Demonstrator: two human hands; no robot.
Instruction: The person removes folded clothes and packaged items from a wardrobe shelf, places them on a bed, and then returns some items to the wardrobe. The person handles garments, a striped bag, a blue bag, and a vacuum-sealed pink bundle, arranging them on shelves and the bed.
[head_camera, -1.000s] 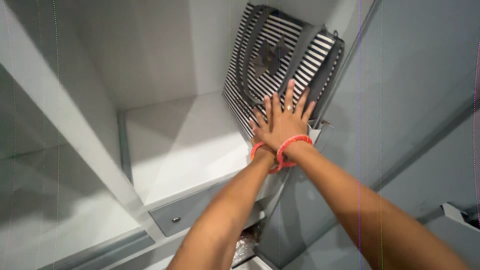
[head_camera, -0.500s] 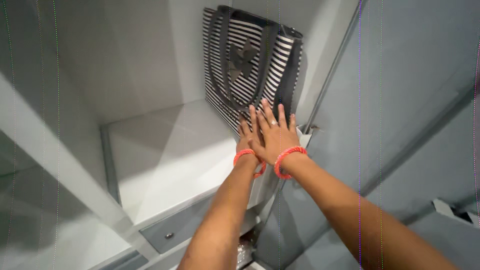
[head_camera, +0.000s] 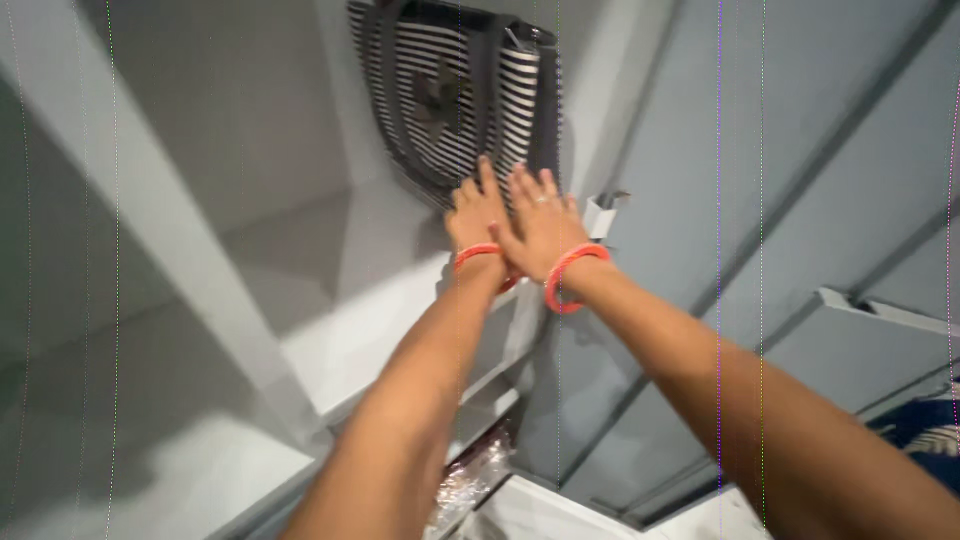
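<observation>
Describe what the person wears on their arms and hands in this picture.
Both forearms are bare, with no sleeves in view. Each wrist carries an orange-red bangle: one on the left hand and one on the right hand. A small ring sits on a right finger.

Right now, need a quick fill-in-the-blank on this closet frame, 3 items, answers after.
1. Both hands, the left hand and the right hand, press flat against a ____ bag with dark handles.
2. Each wrist wears an orange ____, as on the right wrist.
3. The bag stands on a white ____ inside the closet.

Missing words: striped; bangle; shelf
</observation>
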